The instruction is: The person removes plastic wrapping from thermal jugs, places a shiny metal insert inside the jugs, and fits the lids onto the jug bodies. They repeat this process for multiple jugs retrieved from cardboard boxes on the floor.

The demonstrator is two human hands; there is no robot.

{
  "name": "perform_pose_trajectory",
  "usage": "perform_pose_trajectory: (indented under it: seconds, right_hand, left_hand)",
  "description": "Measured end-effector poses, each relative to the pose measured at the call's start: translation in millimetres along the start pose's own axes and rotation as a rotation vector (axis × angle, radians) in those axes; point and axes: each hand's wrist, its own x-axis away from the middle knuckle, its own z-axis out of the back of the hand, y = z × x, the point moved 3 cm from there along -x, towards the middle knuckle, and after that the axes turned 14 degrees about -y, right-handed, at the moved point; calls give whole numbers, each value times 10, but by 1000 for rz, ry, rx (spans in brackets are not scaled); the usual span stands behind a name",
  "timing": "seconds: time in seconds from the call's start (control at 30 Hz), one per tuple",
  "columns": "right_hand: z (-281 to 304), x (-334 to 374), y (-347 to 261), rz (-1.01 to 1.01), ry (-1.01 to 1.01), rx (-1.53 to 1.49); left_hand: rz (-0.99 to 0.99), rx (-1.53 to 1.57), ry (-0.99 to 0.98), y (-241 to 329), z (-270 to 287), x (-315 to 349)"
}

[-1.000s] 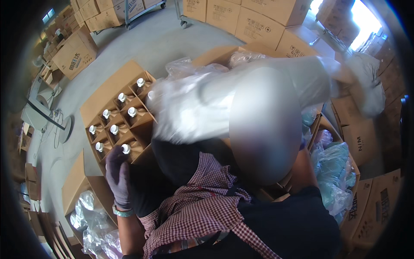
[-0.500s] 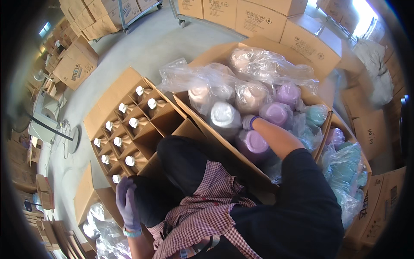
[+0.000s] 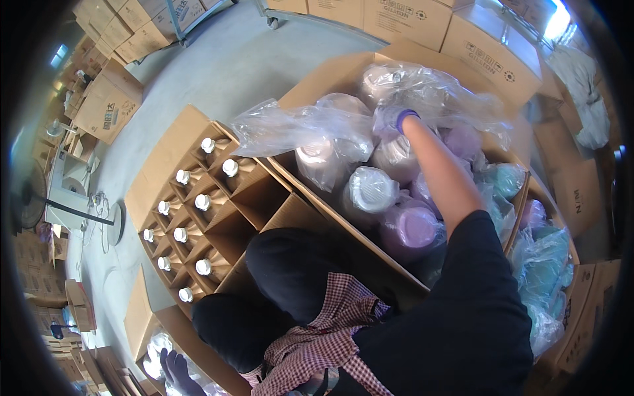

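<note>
My right hand (image 3: 389, 123), gloved with a purple cuff, reaches into a large open carton (image 3: 370, 232) on the right. It touches clear plastic wrap (image 3: 310, 125) over pale pink round-ended containers; its fingers are mostly hidden. A white wrapped container (image 3: 373, 189) and a purple wrapped container (image 3: 413, 228) lie nearer to me. At lower left, my gloved left hand (image 3: 177, 372) has its fingers apart above a smaller carton (image 3: 140, 305) holding plastic-wrapped things. Between them, a divided carton (image 3: 173, 146) holds several white-capped bottles (image 3: 203, 202) upright, with some compartments bare.
Teal wrapped containers (image 3: 543, 257) fill a carton section at the far right. Stacked cartons (image 3: 489, 49) stand behind. A wheeled cart (image 3: 272, 20) is at the back. On the left, a fan (image 3: 115, 223) with a round base stands on the grey floor.
My right hand has moved away from me, from beside the purple container to the pink ones. The left hand has dropped down toward the smaller carton. The wrapped containers have shifted slightly.
</note>
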Motion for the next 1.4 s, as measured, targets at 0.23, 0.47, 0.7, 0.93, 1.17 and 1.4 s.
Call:
perform_pose_trajectory:
  seconds: [0.23, 0.47, 0.7, 0.93, 1.17, 1.4]
  right_hand:
    - [124, -1055, 194, -362, -50, 843]
    - [-181, -1779, 772, -486, 113, 581]
    - [-398, -428, 454, -303, 930, 679]
    - [-162, 2370, -696, 517, 952, -197]
    - [-1544, 3284, -2088, 956, 880, 218]
    - [-2524, 2178, -2228, 1207, 106, 512]
  left_hand:
    - [-48, -665, -246, 741, -778, 260]
    - [-52, -322, -335, -180, -315, -54]
    - [-295, -472, -400, -43, -464, -103]
    - [-315, -220, -406, 581, -997, 119]
    - [-136, 824, -1605, 1193, -2665, 497]
    - [-266, 1402, -1163, 386, -2181, -747]
